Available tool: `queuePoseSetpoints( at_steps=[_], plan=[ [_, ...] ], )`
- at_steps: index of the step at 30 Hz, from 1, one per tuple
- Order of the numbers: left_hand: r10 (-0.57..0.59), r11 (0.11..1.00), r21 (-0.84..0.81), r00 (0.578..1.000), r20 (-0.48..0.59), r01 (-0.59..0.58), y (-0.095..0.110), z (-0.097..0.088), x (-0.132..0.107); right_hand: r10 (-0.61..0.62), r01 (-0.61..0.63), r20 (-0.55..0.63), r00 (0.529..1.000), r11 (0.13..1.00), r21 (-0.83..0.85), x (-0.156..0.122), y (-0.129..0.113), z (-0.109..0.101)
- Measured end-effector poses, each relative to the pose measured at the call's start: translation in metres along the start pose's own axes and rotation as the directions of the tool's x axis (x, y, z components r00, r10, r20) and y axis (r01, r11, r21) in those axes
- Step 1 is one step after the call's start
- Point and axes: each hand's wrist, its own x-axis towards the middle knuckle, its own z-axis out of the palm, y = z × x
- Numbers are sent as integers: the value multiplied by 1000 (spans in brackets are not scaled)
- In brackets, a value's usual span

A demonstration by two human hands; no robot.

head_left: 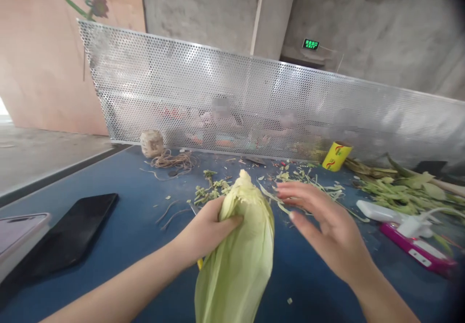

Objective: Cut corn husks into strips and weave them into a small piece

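Note:
A pale green corn husk (241, 245) stands upright in front of me, its narrow pale stub at the top and its wide leaves hanging down. My left hand (214, 226) is closed round its left side, thumb across the front. To the right, my right hand (323, 221) is open and apart from the husk, fingers stretched towards it. A thin green strip (274, 199) runs between the husk and my right fingertips; whether they touch it I cannot tell. Under my left wrist shows a bit of something yellow (200, 263), mostly hidden.
On the blue table (145, 245) lie a black phone (72, 233), brown twine (174, 161), a twine ball (151, 143), plant scraps (212, 187), a yellow roll (337, 156), leafy stalks (410, 190) and a magenta power strip (417, 250). A perforated metal screen (236, 85) closes the back.

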Motion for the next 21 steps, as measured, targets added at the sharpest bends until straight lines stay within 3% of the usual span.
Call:
queuePoseSetpoints(
  at_steps=[2,4,8,12,14,17,21],
  plan=[
    [14,1000,-1,1000,-11,-14,1,-7,-2,90,-89,-29,995,994,63,4,5,1],
    [43,999,-5,999,-13,-44,3,-12,-4,142,-143,15,990,988,63,10,10,7],
    [133,991,-29,990,39,-132,9,-19,-8,149,-163,169,974,984,73,23,13,24],
    [232,972,-62,966,113,-226,15,-28,-12,100,-131,190,977,978,159,35,8,29],
    [284,958,1,955,90,-285,19,-34,-15,64,-99,164,984,972,213,40,2,26],
    [379,899,225,925,32,-376,26,-41,-18,45,-77,128,991,962,262,46,-11,22],
    [393,836,395,918,51,-380,31,-45,-14,39,-74,122,992,951,299,51,-23,25]
  ],
)
